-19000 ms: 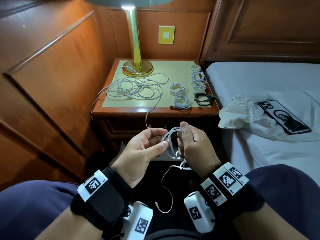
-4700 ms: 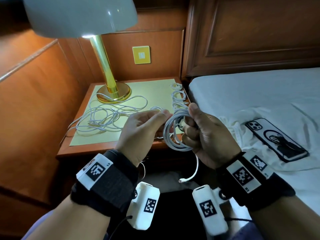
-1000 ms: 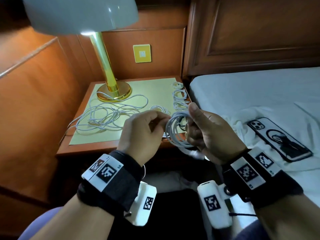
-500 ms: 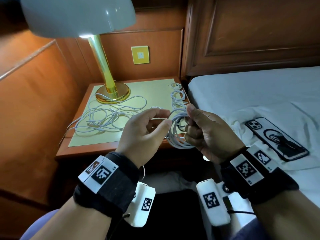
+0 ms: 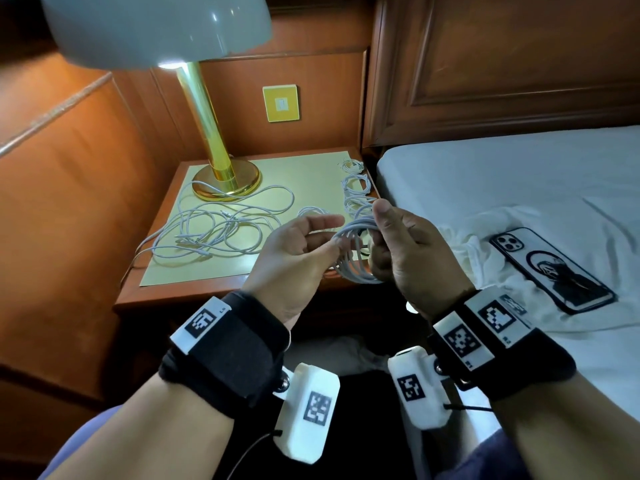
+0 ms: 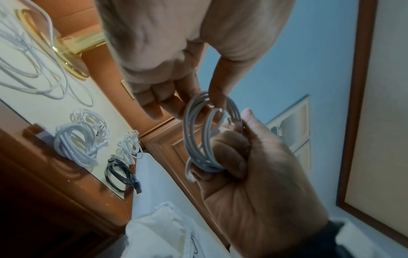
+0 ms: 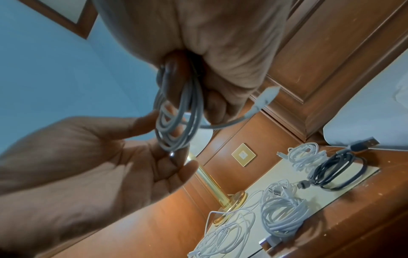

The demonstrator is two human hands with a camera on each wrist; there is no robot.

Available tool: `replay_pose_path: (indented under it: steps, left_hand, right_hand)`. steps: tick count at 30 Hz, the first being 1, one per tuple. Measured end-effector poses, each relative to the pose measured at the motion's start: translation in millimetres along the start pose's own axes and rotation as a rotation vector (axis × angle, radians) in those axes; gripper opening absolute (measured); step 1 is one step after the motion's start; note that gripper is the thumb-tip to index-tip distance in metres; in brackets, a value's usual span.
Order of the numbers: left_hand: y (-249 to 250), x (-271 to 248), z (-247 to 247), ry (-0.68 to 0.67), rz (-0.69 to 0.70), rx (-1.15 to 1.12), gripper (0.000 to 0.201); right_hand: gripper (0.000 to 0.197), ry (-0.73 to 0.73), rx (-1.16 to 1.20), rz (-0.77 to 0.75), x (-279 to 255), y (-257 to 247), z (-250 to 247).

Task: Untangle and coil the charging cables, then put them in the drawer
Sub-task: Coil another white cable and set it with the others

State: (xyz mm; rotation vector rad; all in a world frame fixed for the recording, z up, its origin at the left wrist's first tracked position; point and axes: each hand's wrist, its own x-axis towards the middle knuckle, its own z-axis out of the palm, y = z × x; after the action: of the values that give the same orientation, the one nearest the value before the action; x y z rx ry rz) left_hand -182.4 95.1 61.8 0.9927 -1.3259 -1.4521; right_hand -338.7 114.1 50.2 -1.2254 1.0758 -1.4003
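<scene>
**White coil held between both hands above the front edge of the table**

The right hand (image 5: 412,258) grips a coiled white cable (image 5: 351,252), with the fingers curled through the loops and the thumb raised above them. In the right wrist view one plug end (image 7: 266,96) of this cable sticks out free beside the curled fingers. The left hand (image 5: 294,258) pinches the other side of the same coil between thumb and index finger; its other fingers are only loosely bent. The coil hangs in the air between the two hands, just above the front right corner of the table (image 5: 214,291).

On the table, a loose tangle of white cables (image 5: 214,230) lies on the left half, touching the base of the gold lamp (image 5: 225,178) at the back left. Along the right edge stand several finished white coils (image 5: 355,188), and in the left wrist view a black coil (image 6: 120,174) lies at the front right corner. The middle of the yellow mat (image 5: 311,174) is bare.

The bed (image 5: 502,174) begins just beside the right edge of the table. On it lie a white cloth (image 5: 485,268) and a phone (image 5: 550,268), well apart from the hands.
</scene>
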Motion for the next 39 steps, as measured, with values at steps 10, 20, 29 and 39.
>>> replay_pose_path:
  steps: [10, 20, 29, 39]
  left_hand:
    - [12.2, -2.9, 4.6, -0.173, -0.092, -0.143, 0.016]
    - [0.2, -2.0, 5.1, 0.147, 0.14, 0.472, 0.029]
    - [-2.3, 6.0, -5.6, 0.28, 0.206, 0.674, 0.023]
    - [6.3, 3.8, -11.2, 0.181, 0.291, 1.033, 0.018]
  right_hand:
    - [0.053, 0.12, -0.316, -0.119, 4.6, 6.5, 5.1]
    - [0.051, 0.178, -0.461, -0.198, 6.6, 5.6, 0.4]
    - [0.049, 0.206, -0.378, -0.216, 9.0, 3.7, -4.2]
    - [0.046, 0.237, -0.696, -0.355, 3.1, 8.4, 1.1]
